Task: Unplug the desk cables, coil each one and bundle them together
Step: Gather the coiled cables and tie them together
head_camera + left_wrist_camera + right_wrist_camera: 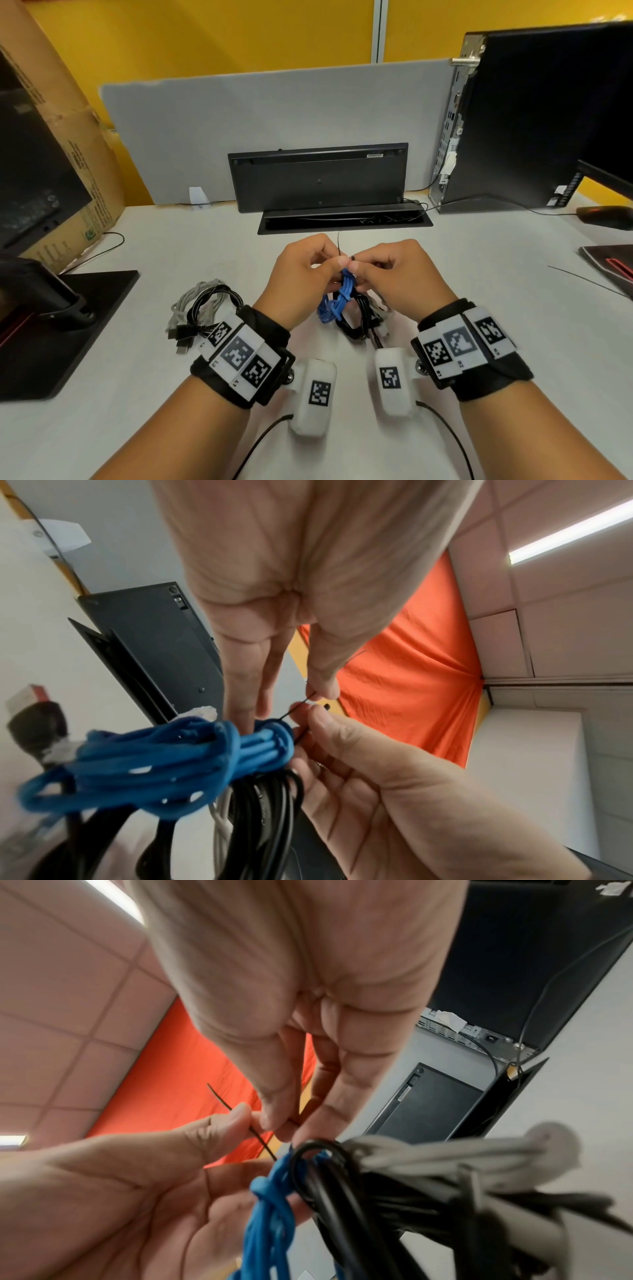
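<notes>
Both hands, left hand [301,274] and right hand [407,274], hold the coiled blue cable [339,298] above the tabletop [513,308], fingers pinching a black zip tie [294,710]; a slip could let the coils spring loose.

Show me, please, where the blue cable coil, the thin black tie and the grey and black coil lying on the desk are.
blue cable coil [143,761], left wrist view, on the wound strands.
thin black tie [219,1096], right wrist view, on its free tail.
grey and black coil [205,305], head view, on its loops.
</notes>
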Demonstrator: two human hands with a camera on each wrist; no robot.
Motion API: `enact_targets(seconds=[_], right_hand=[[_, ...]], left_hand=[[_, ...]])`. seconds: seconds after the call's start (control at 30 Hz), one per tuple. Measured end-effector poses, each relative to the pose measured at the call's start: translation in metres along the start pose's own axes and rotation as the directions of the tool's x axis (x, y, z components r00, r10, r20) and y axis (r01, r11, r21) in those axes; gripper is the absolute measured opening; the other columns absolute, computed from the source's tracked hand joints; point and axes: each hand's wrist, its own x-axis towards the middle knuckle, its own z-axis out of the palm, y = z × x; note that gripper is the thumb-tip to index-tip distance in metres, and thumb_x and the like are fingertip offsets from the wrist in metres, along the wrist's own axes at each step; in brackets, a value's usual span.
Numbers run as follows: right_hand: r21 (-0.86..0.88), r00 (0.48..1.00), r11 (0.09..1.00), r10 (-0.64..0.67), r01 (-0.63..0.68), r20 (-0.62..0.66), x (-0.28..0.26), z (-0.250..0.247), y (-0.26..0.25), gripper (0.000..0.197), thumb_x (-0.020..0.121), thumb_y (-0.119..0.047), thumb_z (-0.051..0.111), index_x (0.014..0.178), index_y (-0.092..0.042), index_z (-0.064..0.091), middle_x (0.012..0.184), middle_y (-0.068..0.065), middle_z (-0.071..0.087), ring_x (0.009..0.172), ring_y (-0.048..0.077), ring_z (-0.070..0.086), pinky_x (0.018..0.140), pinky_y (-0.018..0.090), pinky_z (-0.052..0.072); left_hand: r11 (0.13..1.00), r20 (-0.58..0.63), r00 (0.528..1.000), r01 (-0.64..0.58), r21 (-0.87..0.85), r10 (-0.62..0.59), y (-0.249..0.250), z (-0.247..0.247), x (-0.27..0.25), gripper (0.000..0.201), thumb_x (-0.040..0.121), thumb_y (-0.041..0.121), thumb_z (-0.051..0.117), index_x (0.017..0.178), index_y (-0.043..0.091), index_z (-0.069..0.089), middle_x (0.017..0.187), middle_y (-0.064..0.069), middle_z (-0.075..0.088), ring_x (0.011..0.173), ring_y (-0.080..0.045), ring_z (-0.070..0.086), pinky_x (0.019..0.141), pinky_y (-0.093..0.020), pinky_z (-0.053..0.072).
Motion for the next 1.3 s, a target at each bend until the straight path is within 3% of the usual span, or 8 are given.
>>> enact_targets(seconds=[0.17,0.4,0.57,0.7,0.8,1.03,1.2,1.3], right_hand=[[-0.090,0.998,0.994,-0.062,0.063,0.012,0.000,0.001,-0.003,0.012,0.086,-0.016,0.069,0.080,-0.017,0.080,0.071,0.001,0.068,0.066,0.017,0.062,0.068,0.038,0.054],[-0.152,0.995,0.984,-0.093,0.095,0.018,0.000,0.002,-0.002,0.012,0.087,-0.017,0.069,0.082,-0.018,0.079,0.077,-0.003,0.068,0.075,0.020,0.063,0.073,0.038,0.053],[-0.217,0.990,0.966,-0.137,0.138,0.020,0.001,0.001,0.005,0.013,0.084,-0.019,0.072,0.079,-0.030,0.076,0.080,-0.013,0.069,0.077,0.001,0.063,0.072,0.019,0.045],[-0.237,0.989,0.960,-0.146,0.147,0.021,0.001,0.000,0.008,0.008,0.084,-0.023,0.072,0.083,-0.028,0.079,0.083,-0.015,0.071,0.081,0.000,0.064,0.076,0.021,0.048],[-0.237,0.991,0.963,-0.130,0.132,0.026,0.003,0.001,0.008,0.008,0.083,-0.025,0.071,0.086,-0.026,0.079,0.085,-0.015,0.071,0.082,0.002,0.064,0.077,0.024,0.049],[-0.213,0.993,0.970,-0.112,0.118,0.042,0.004,0.006,0.005,0.009,0.083,-0.022,0.072,0.082,-0.028,0.079,0.085,-0.016,0.071,0.080,0.000,0.063,0.073,0.019,0.045],[-0.225,0.992,0.966,-0.114,0.124,0.057,0.003,0.005,0.005,0.010,0.084,-0.022,0.072,0.081,-0.029,0.078,0.083,-0.017,0.070,0.077,-0.005,0.062,0.071,0.017,0.044],[-0.221,0.992,0.968,-0.111,0.122,0.061,0.003,0.004,0.005,0.012,0.084,-0.022,0.072,0.079,-0.032,0.077,0.082,-0.017,0.070,0.077,-0.007,0.061,0.070,0.017,0.042]], left_hand=[[1.000,-0.004,1.000,-0.016,-0.002,0.016,0.001,0.002,0.003,0.018,0.094,0.010,0.061,0.077,0.004,0.059,0.092,-0.015,0.066,0.083,-0.027,0.069,0.067,-0.029,0.061],[0.998,0.010,1.000,-0.007,0.056,0.006,0.004,0.000,0.006,0.014,0.093,0.016,0.063,0.083,0.007,0.068,0.089,-0.007,0.069,0.090,-0.022,0.067,0.079,-0.046,0.059],[0.973,-0.048,0.995,0.098,0.209,-0.090,0.006,-0.033,0.007,0.023,0.092,0.036,0.062,0.086,0.015,0.070,0.087,0.001,0.072,0.086,-0.018,0.067,0.083,-0.045,0.056],[0.871,-0.235,0.934,0.339,0.355,-0.267,-0.011,-0.091,0.012,0.030,0.091,0.041,0.061,0.086,0.013,0.072,0.086,-0.002,0.072,0.085,-0.021,0.067,0.085,-0.044,0.056],[0.696,-0.341,0.872,0.486,0.528,-0.350,-0.029,-0.124,0.012,0.028,0.088,0.036,0.066,0.087,0.008,0.072,0.088,-0.007,0.071,0.084,-0.025,0.066,0.083,-0.039,0.056],[0.356,-0.353,0.792,0.558,0.750,-0.497,-0.057,-0.127,0.011,0.018,0.079,0.024,0.070,0.077,0.014,0.055,0.079,-0.003,0.061,0.068,-0.022,0.057,0.055,-0.026,0.042],[0.355,-0.355,0.803,0.547,0.758,-0.479,-0.064,-0.121,0.013,0.016,0.086,0.015,0.061,0.073,0.012,0.051,0.083,-0.007,0.059,0.075,-0.027,0.056,0.065,-0.031,0.045],[0.428,-0.334,0.822,0.536,0.727,-0.461,-0.055,-0.122,0.014,0.009,0.084,0.016,0.065,0.089,0.009,0.065,0.092,-0.007,0.067,0.080,-0.025,0.062,0.067,-0.030,0.050]])
